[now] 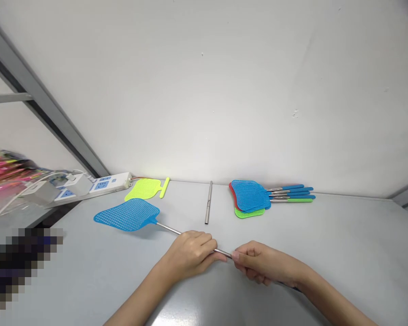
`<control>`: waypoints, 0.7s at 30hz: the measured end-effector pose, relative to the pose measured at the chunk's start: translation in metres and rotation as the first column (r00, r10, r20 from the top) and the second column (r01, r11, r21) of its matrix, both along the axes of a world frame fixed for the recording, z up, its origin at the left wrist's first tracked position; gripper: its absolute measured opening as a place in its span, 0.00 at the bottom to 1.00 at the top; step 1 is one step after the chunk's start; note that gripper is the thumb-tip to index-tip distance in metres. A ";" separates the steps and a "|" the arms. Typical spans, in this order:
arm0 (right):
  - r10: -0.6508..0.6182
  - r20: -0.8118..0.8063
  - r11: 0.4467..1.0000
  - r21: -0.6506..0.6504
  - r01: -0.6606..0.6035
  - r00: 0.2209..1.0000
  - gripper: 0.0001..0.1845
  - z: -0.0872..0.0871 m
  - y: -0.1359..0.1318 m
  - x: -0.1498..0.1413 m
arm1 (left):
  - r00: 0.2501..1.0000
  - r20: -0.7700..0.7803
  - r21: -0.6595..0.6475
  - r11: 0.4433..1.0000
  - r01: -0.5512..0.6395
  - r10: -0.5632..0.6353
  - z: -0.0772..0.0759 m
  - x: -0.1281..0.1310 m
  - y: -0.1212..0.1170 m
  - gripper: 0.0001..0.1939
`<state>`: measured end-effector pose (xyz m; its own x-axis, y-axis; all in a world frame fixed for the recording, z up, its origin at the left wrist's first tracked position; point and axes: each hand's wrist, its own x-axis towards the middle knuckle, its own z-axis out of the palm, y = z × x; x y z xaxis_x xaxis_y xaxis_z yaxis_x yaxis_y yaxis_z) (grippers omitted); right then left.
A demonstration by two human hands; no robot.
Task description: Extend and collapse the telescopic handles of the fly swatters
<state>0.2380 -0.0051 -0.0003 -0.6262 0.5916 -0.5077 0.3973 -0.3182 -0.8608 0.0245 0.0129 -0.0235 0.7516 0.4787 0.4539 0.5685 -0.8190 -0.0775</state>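
A blue fly swatter [127,214] lies on the white table [343,253], its mesh head to the left and its thin metal rod running toward me. My left hand [190,254] is closed around the rod near its middle. My right hand [258,262] pinches the rod's near end, its fingers curled over the handle, which is mostly hidden. The two hands sit a few centimetres apart on the same rod.
A loose metal rod [208,203] lies behind my hands. A yellow-green swatter head [146,188] rests at the back left. A stack of finished swatters [251,198] with blue and green handles [292,193] lies at the back right. A power strip [98,184] sits at the left edge.
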 end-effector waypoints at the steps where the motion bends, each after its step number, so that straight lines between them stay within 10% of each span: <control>1: 0.003 0.003 1.000 -0.020 -0.003 1.000 0.23 -0.001 0.000 0.001 | 1.000 -0.004 0.006 1.000 0.008 -0.008 0.000 0.000 0.000 0.17; 21: -0.005 0.037 1.000 -0.027 0.006 0.999 0.22 0.004 0.002 0.007 | 0.998 -0.029 0.151 0.987 0.053 -0.050 0.006 -0.008 0.009 0.18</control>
<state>0.2451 -0.0029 0.0037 -0.6037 0.5807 -0.5462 0.4269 -0.3431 -0.8367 0.0164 0.0215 -0.0175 0.7856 0.3662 0.4988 0.5222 -0.8248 -0.2168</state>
